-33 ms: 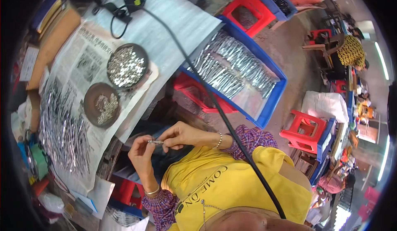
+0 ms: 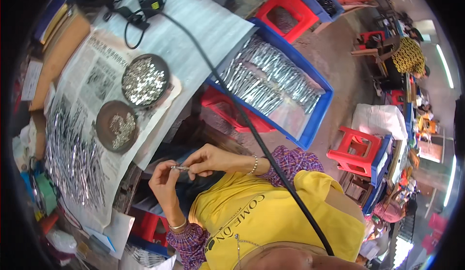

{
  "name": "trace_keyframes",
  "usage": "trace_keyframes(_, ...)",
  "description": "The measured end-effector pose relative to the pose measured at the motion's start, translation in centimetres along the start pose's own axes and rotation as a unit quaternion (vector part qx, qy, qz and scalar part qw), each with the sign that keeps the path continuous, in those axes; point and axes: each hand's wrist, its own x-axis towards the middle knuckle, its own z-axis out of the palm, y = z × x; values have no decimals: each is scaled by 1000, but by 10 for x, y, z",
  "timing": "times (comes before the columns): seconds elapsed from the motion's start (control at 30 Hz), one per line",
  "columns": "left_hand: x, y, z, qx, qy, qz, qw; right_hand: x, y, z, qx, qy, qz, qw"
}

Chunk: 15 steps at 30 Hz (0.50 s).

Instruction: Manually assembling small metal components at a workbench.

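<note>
Between my two hands is a small, slim silvery metal piece (image 2: 180, 167), held over my lap beside the table edge. My left hand (image 2: 163, 183) pinches one end between thumb and fingertips. The other end is gripped by the thumb and fingers of my right hand (image 2: 209, 158). My fingers hide most of the piece, so its exact kind is unclear. On the table, the nearer brown bowl (image 2: 105, 122) holds a few small silvery parts. A second dark bowl (image 2: 167, 76) behind it is full of shiny small parts. Many thin metal strips (image 2: 77, 163) lie left on newspaper.
A blue tray (image 2: 317, 122) with rows of shiny metal pieces (image 2: 266, 76) rests over a red stool (image 2: 232, 108) to the right. A black cable (image 2: 261, 139) crosses the view. Another red stool (image 2: 356, 149) stands farther right. A person in a patterned yellow top (image 2: 408, 56) sits beyond.
The whole view has shifted slightly, with the bowls and tray a little farther left. Both hands keep the same pinch on the metal piece.
</note>
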Motion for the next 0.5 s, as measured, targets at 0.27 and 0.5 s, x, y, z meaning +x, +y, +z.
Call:
trace_keyframes(0.27, -1, -3, 0, 6, -1, 18, 1000, 2, 5, -1, -12, -20, -12, 1000)
trace_keyframes(0.5, -4, 6, 5, -77, 3, 76, 994, 0, -1, 2, -90, -30, -54, 994)
